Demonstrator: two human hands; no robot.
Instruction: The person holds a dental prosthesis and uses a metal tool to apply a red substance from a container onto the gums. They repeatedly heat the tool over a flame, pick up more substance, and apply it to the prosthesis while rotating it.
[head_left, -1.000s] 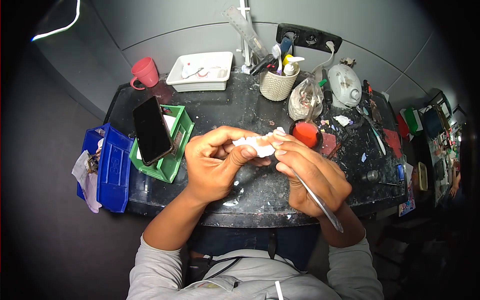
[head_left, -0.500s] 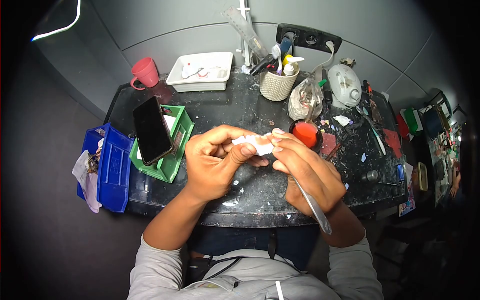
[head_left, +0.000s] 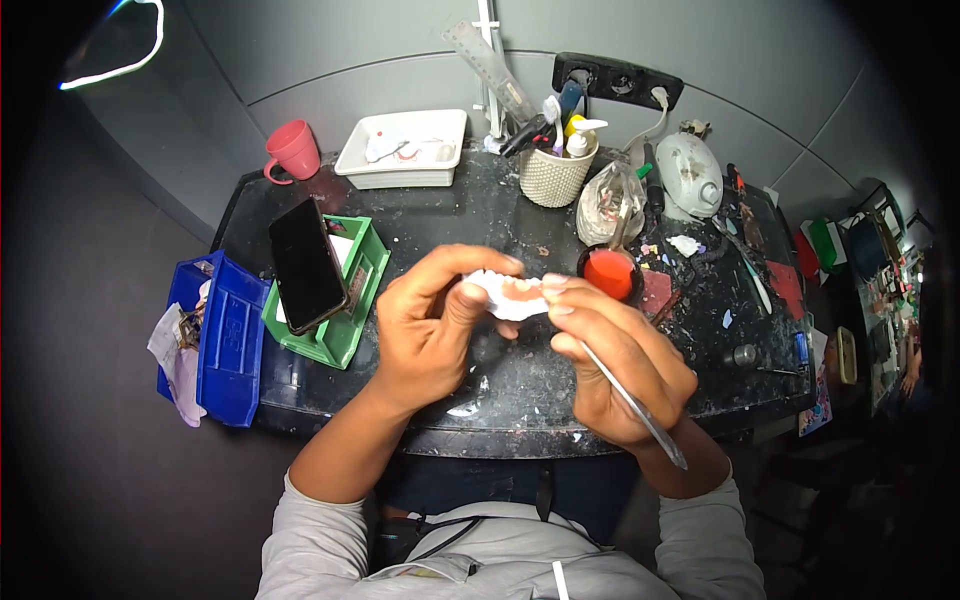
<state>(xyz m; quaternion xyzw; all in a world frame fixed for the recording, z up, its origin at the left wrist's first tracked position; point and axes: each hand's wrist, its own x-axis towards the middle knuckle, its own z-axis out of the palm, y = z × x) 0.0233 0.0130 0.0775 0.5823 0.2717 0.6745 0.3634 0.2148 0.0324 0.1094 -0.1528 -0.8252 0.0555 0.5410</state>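
A white dental cast (head_left: 497, 303) with a pink patch and a row of teeth along its upper edge is pinched in my left hand (head_left: 425, 325), thumb in front and fingers behind. My right hand (head_left: 632, 375) is closed round a metal spatula (head_left: 637, 408), whose flat end points down toward my body. The spatula's other end is hidden by my right fingers. Those fingertips touch the right end of the cast. Just behind my right hand sits a round dish of red wax (head_left: 610, 272).
A phone (head_left: 306, 265) rests on a green bin (head_left: 350, 335), beside a blue bin (head_left: 230, 345). Along the back stand a pink mug (head_left: 293, 150), a white tray (head_left: 400, 178), a tool cup (head_left: 555, 180) and a plastic bag (head_left: 610, 205). A knife (head_left: 752, 275) and scraps lie right.
The cast has turned so more of its pink patch shows. My right hand has shifted slightly right and down, and the spatula's flat end has swung the same way.
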